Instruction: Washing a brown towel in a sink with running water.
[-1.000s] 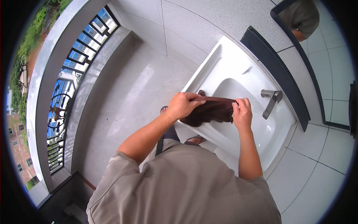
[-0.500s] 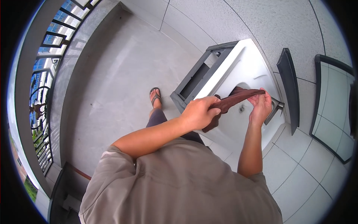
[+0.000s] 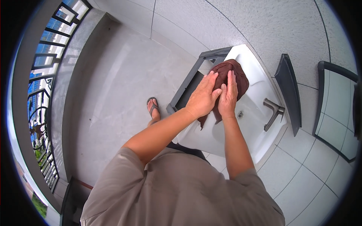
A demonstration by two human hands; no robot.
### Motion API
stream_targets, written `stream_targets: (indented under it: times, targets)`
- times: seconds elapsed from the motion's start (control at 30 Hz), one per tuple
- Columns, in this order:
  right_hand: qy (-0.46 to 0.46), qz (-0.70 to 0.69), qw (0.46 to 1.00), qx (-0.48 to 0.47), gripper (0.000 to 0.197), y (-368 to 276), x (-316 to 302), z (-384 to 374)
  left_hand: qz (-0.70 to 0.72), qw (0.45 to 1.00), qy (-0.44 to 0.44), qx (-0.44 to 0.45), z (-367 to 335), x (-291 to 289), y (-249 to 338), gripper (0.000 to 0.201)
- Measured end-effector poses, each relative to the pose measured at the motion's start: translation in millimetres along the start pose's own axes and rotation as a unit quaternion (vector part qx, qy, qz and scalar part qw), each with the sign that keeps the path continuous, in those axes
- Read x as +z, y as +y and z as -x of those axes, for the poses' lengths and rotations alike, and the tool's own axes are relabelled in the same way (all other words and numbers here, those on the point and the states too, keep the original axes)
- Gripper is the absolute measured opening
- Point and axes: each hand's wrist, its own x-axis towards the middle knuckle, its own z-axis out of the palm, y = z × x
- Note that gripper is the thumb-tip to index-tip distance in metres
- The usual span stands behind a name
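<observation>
A dark brown cloth (image 3: pixel 241 77) lies bunched over the left rim and far part of the white washbasin (image 3: pixel 245 137), with its near end hanging in narrow tails. My left hand (image 3: pixel 203 97) rests on its left side, fingers stretched out flat. Beside it, my right hand (image 3: pixel 228 98) also has straight fingers, held close together and laid along the cloth. The two thumbs nearly meet between the hands. Neither hand wraps round the cloth. What the fabric covers of the basin is hidden.
A grey metal tap (image 3: pixel 272 113) stands at the basin's right, near the drain (image 3: pixel 240 114). Under the basin is a dark grey cabinet frame (image 3: pixel 186 90). A dark shelf (image 3: pixel 289 90) and a framed mirror (image 3: pixel 335 109) are on the tiled wall. A railing (image 3: pixel 41 90) runs along the left.
Both hands have let go of the stretched cloth. It now lies bunched farther left and away over the basin. My right hand has moved left from the tap, beside my left hand.
</observation>
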Motion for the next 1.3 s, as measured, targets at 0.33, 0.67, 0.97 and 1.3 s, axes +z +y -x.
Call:
stream_targets:
  times: [0.33,0.67,0.97,1.3]
  targets:
    - [0.085,0.061,0.994,-0.018,0.066,18,20,-45,-0.052,0.998,0.013,-0.014,-105,30,23,0.069]
    - [0.19,0.085,0.977,-0.048,0.054,26,14,-78,0.005,0.999,0.032,0.044,-150,27,13,0.062]
    - [0.014,-0.065,0.995,-0.076,0.064,-25,26,62,-0.001,0.998,-0.001,0.056,22,-8,-10,0.056]
    - [0.093,-0.092,0.99,-0.055,0.063,12,31,-8,0.013,0.993,-0.048,0.108,-78,6,-3,0.06]
